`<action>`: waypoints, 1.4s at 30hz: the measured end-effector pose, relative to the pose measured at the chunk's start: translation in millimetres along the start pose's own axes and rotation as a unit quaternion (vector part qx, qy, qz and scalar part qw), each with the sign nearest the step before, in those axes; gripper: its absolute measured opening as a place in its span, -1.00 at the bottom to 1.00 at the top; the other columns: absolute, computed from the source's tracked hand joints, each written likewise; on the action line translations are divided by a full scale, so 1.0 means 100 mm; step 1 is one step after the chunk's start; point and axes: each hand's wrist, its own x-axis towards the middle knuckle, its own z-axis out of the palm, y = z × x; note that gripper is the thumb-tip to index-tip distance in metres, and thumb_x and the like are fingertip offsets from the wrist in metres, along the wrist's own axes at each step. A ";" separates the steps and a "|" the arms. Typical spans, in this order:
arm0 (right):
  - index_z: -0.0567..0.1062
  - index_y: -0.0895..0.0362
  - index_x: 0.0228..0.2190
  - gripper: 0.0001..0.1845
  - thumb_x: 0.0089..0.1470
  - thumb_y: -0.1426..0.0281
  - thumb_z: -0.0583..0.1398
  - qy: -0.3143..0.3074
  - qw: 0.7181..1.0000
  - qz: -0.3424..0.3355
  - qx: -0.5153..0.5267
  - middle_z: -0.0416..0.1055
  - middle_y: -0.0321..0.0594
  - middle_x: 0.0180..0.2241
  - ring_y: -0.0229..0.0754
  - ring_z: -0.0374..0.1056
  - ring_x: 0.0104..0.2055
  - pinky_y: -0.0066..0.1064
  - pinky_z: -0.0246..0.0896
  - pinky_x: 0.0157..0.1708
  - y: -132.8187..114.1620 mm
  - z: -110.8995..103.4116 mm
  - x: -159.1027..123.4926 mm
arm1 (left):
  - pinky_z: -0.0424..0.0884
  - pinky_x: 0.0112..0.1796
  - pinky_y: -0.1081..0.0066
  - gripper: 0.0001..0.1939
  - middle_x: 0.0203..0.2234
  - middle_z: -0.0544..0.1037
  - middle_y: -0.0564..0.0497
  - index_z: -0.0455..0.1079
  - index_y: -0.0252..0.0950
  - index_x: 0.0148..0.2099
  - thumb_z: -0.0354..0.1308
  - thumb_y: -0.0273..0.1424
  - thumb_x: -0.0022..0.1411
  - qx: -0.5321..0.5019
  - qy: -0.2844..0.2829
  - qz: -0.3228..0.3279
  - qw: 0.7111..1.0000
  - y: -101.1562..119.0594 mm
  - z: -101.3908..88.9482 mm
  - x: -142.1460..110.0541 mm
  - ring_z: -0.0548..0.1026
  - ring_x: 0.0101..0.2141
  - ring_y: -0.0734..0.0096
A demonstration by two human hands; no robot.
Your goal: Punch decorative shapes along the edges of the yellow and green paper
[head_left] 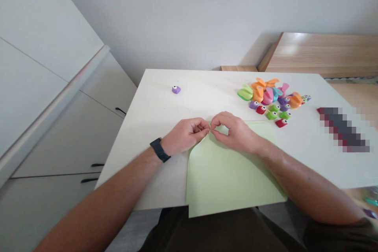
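The left hand [186,136] and the right hand [234,132] meet near the middle of the white table [141,126], their fingertips almost touching. Each hand pinches the pale green paper [230,177] between thumb and fingers, holding up a curved fold at the sheet's far side. Neither hand is spread. A black watch [160,149] sits on the left wrist.

The paper lies flat below the fold and runs over the table's near edge, its lower corner hanging past that edge toward the person's lap. Its far right corner ends just short of a red punch [281,123].

That punch belongs to a tight cluster of colored craft punches [265,98] toward the table's far right corner. The cluster sits near the right hand but does not touch it, and its far side lies close to the far edge. A lone purple punch [176,89] stands near the far edge, well apart from both hands. A pixelated strip [344,130] lies near the right edge, too blurred to identify.

Past the table's left edge stand white cabinets [59,118], and a wooden surface [321,53] lies beyond the far right corner. The left forearm crosses the near left corner, and the right forearm crosses the near edge.
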 end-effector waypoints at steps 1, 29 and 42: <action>0.47 0.07 -0.26 -0.88 0.15 0.49 0.19 -0.002 1.000 -0.001 -0.001 0.48 -0.18 -0.26 -0.14 0.36 -0.18 -0.24 0.27 -0.10 0.00 0.00 0.00 | 0.21 -0.49 0.49 -0.75 -0.52 0.42 0.09 0.43 -0.29 -0.22 0.15 -0.19 0.30 0.002 -0.001 0.001 1.000 0.00 0.00 0.00 0.34 -0.51 0.50; 0.47 0.09 -0.26 -0.89 0.15 0.51 0.18 -0.025 0.999 -0.019 -0.022 0.47 -0.17 -0.22 -0.12 0.35 -0.14 -0.24 0.23 -0.08 0.01 0.00 0.00 | 0.18 -0.48 0.51 -0.78 -0.53 0.37 0.12 0.43 -0.31 -0.22 0.13 -0.24 0.31 0.021 -0.005 0.004 1.000 0.00 -0.01 0.01 0.29 -0.50 0.53; 0.47 0.09 -0.27 -0.88 0.15 0.52 0.18 -0.026 0.999 -0.018 -0.015 0.47 -0.17 -0.22 -0.14 0.35 -0.15 -0.26 0.23 -0.08 0.01 0.00 0.01 | 0.20 -0.49 0.51 -0.78 -0.53 0.40 0.12 0.42 -0.30 -0.25 0.16 -0.23 0.28 0.006 0.012 -0.006 1.000 -0.02 -0.01 0.03 0.31 -0.51 0.54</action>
